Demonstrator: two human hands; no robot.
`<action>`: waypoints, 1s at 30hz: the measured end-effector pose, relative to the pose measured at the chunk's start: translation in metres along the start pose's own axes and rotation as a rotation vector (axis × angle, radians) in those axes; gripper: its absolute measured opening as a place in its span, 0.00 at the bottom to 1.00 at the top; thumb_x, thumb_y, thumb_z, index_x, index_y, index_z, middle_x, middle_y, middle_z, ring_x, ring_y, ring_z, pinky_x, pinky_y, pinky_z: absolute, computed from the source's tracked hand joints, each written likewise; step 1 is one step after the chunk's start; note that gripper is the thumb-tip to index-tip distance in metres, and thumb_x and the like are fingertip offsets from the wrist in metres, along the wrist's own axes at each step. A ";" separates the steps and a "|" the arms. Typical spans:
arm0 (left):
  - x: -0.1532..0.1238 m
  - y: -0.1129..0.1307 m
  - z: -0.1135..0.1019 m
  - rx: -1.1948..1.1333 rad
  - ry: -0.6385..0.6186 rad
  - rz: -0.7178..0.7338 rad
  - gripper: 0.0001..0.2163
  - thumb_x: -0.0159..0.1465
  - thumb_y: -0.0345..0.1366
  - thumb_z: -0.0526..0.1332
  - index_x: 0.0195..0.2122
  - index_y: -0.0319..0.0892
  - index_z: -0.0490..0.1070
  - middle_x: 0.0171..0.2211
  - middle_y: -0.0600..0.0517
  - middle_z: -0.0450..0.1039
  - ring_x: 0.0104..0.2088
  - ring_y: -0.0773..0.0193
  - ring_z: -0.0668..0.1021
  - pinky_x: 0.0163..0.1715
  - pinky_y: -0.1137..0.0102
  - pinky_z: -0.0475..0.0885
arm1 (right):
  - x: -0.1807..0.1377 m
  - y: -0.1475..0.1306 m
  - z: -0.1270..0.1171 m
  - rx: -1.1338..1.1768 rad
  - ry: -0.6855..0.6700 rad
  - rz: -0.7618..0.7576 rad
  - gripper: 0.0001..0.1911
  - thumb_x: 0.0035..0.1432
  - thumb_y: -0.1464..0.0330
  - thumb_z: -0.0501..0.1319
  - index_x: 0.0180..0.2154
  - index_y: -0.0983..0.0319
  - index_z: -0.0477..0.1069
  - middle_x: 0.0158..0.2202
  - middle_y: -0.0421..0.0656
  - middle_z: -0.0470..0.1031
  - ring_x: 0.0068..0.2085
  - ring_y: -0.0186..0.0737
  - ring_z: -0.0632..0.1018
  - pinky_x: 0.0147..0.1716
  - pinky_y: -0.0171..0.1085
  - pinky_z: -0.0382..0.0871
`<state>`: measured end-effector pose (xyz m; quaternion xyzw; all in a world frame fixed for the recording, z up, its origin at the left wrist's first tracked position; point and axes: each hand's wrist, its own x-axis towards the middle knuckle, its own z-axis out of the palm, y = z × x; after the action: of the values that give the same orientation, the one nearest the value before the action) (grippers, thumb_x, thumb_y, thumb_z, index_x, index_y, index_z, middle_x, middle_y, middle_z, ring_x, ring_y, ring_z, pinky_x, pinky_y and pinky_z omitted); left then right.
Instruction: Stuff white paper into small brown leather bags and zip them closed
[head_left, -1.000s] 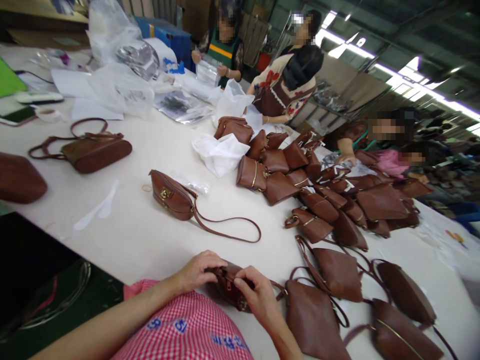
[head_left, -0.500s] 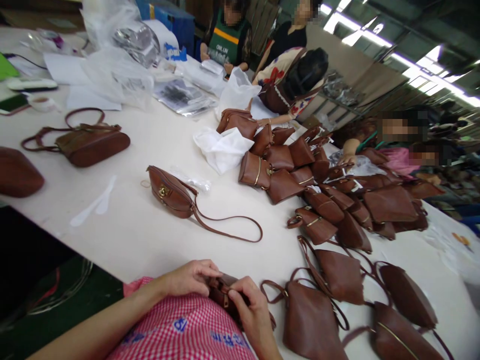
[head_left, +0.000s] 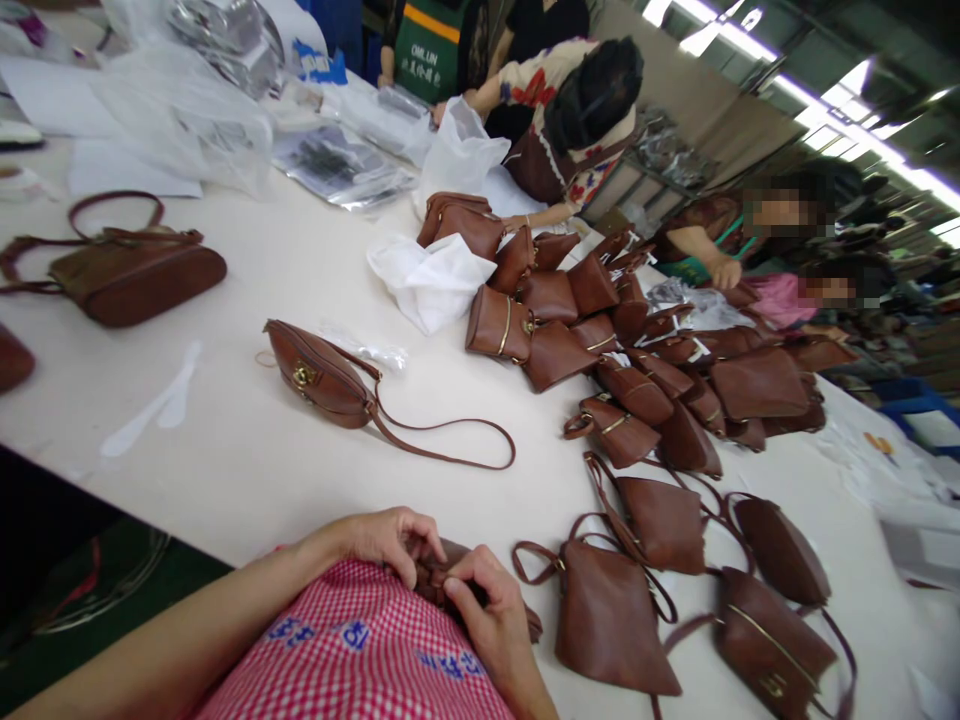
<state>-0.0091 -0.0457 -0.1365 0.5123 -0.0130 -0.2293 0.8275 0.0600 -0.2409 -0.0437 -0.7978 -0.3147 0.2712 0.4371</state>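
Whereas a second ago the small brown bag [head_left: 448, 572] lay on the counter's near edge with its gold clasp showing, it now sits drawn in against the pink checked garment [head_left: 360, 660] and is mostly covered by the hands. The left hand [head_left: 386, 540] curls over its far left end, fingers [head_left: 420, 560] pinched down on the top edge. The right hand [head_left: 491, 615] grips it from the near right, its fingers clenched on the same edge, and the two hands meet over the bag. The co-worker in the floral top [head_left: 570, 110], upright before, now bends low over the far side.

Just right of the hands lies a flat brown pouch [head_left: 607, 620] with its strap looped towards them, and three more pouches [head_left: 664, 520] lie beyond it to the right. Farther out, to the left, a rounded shoulder bag [head_left: 319, 375] rests on its side, its long strap trailing right. Past that a heap of brown bags [head_left: 637, 350] spreads across the far right, with crumpled white wrapping [head_left: 431, 275] at its left edge. A larger handbag [head_left: 127, 275] lies far left. Nothing stands between the hands and these.

The counter [head_left: 262, 470] is pale and long. Clear plastic bags [head_left: 187, 110] pile up at its far left end. Other people work along the far side, under strip lights [head_left: 847, 140].
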 end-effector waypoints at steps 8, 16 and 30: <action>0.000 0.016 0.015 -0.004 0.077 -0.055 0.19 0.39 0.43 0.76 0.31 0.42 0.76 0.20 0.62 0.61 0.21 0.72 0.62 0.20 0.77 0.55 | -0.002 -0.005 -0.002 -0.063 -0.010 -0.030 0.09 0.60 0.70 0.61 0.26 0.60 0.71 0.27 0.38 0.71 0.31 0.36 0.72 0.32 0.33 0.65; 0.003 0.010 0.032 0.022 0.144 -0.083 0.12 0.42 0.35 0.71 0.25 0.41 0.70 0.18 0.63 0.59 0.22 0.71 0.59 0.20 0.75 0.50 | 0.003 -0.012 -0.002 -0.161 -0.117 -0.013 0.08 0.54 0.76 0.61 0.26 0.60 0.71 0.26 0.38 0.70 0.31 0.36 0.72 0.30 0.33 0.63; -0.008 0.019 0.050 0.073 0.254 0.023 0.10 0.49 0.31 0.64 0.33 0.41 0.70 0.28 0.58 0.68 0.29 0.68 0.67 0.29 0.74 0.62 | 0.002 -0.006 -0.003 -0.004 0.013 0.098 0.05 0.53 0.75 0.59 0.30 0.59 0.69 0.23 0.35 0.71 0.26 0.34 0.72 0.27 0.32 0.64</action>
<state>-0.0222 -0.0779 -0.0944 0.5669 0.0774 -0.1523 0.8059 0.0620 -0.2384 -0.0376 -0.8148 -0.2731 0.2864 0.4237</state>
